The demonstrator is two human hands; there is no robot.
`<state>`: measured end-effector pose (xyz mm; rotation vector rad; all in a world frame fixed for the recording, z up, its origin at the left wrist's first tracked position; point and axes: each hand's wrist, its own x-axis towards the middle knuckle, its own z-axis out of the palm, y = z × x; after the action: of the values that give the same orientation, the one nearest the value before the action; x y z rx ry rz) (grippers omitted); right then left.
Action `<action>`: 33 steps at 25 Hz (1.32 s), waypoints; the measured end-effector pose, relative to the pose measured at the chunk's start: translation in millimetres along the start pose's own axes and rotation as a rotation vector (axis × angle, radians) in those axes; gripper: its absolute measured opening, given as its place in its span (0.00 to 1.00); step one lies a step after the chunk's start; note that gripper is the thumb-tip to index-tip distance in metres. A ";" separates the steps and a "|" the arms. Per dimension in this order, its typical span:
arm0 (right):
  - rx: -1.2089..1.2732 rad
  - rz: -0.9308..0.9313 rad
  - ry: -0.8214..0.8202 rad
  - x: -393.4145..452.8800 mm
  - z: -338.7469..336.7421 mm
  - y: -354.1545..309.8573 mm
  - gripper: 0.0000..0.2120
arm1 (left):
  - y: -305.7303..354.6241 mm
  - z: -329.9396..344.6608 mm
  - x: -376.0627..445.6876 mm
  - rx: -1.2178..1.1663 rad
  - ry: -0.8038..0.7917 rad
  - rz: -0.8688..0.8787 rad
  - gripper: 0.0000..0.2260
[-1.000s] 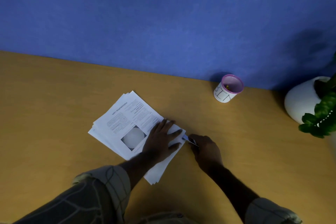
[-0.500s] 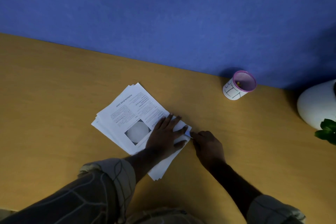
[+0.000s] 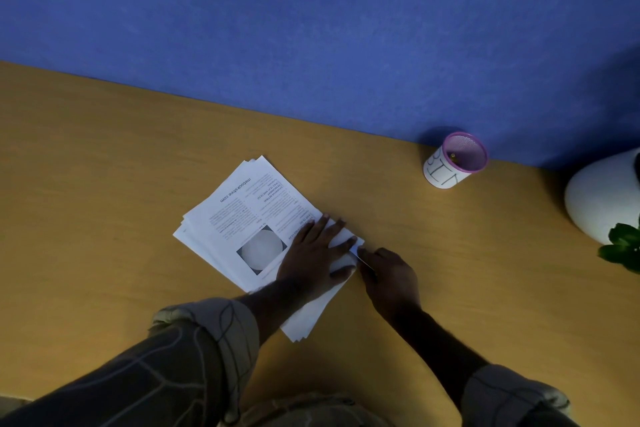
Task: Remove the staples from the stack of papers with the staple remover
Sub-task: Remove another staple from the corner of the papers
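Observation:
A stack of printed papers (image 3: pixel 242 211) lies on the wooden desk (image 3: pixel 104 166), turned at an angle. My left hand (image 3: pixel 311 253) presses flat on the stack's right corner, fingers spread. My right hand (image 3: pixel 388 274) sits just right of that corner, closed around a thin staple remover (image 3: pixel 360 255) whose tip touches the paper's corner between my left index finger and thumb. The staple itself is too small to make out.
A pink-rimmed mesh cup (image 3: pixel 455 161) with a white label stands at the back right against the blue wall (image 3: pixel 311 28). A white pot (image 3: pixel 602 194) with a green plant (image 3: pixel 623 246) sits at the far right edge.
The view shifted a little. My right hand has edged closer to the paper corner, and the remover's tip now rests at the corner. My left hand stays pressed on the stack.

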<state>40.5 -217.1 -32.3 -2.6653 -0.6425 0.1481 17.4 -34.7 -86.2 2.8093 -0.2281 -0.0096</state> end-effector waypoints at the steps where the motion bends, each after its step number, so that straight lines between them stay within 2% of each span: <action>1: 0.006 -0.008 -0.003 1.3 -1.2 0.3 0.13 | -0.3 0.4 0.1 -0.002 0.000 -0.001 0.26; 11: 0.302 0.161 -0.024 8.6 -3.7 9.5 0.12 | -1.6 0.6 -1.3 -0.018 0.008 0.000 0.29; 16: 0.439 0.259 -0.092 11.0 -7.1 20.1 0.13 | -1.9 0.4 -1.4 -0.016 0.013 0.009 0.29; 18: 0.358 0.215 -0.084 7.3 -8.8 21.0 0.12 | -2.0 0.8 -1.0 -0.012 0.013 0.009 0.29; 25: -0.043 -0.142 0.028 8.0 -12.5 9.4 0.12 | -1.6 1.5 -0.5 -0.014 0.018 0.008 0.27; 33: -0.121 -0.238 -0.028 13.5 -16.9 8.5 0.09 | -0.1 -0.4 -0.6 0.000 -0.002 0.006 0.27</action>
<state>59.3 -223.8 -20.3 -2.6771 -1.0007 0.0828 16.9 -34.4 -85.8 2.8091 -0.2365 -0.0115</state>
